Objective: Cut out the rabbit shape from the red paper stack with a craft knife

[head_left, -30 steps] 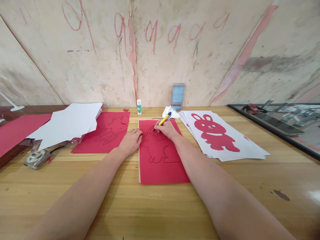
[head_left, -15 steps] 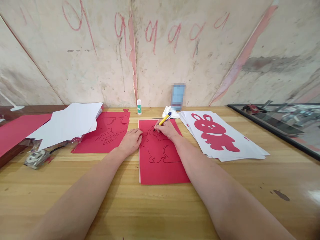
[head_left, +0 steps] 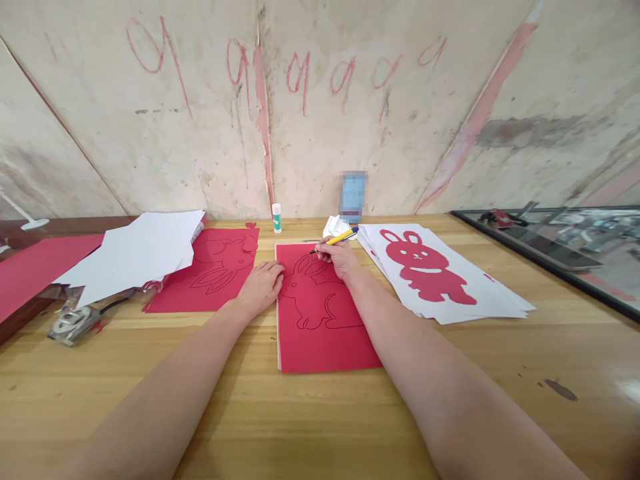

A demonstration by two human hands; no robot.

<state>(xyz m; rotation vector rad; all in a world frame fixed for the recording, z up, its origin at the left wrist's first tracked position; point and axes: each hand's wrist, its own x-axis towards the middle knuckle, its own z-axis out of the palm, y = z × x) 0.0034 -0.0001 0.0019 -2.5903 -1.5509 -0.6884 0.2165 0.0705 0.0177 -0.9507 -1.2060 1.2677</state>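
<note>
A sheet of red paper (head_left: 325,350) lies in front of me on top of other sheets, with a rabbit outline drawn on it in dark lines. My right hand (head_left: 340,259) grips a yellow pen (head_left: 341,237) with a blue end, its tip at the rabbit's ear near the top of the sheet. At the sheet's left edge rests my left hand (head_left: 262,285), laid flat with its fingers stretched out and the fingertips touching the paper. The rabbit's back is partly hidden behind my right wrist.
Left lies another red sheet (head_left: 175,297) with a rabbit outline, partly under white paper (head_left: 145,243). A glue stick (head_left: 277,219) stands at the back. Right are white sheets bearing a red rabbit cutout (head_left: 425,267) and a black-framed glass panel (head_left: 545,247). A tape measure (head_left: 73,325) sits at left.
The pen tip has shifted slightly up and right along the ear, and the pen leans lower. The left hand stays on the sheet's edge. The whole view has tilted a little.
</note>
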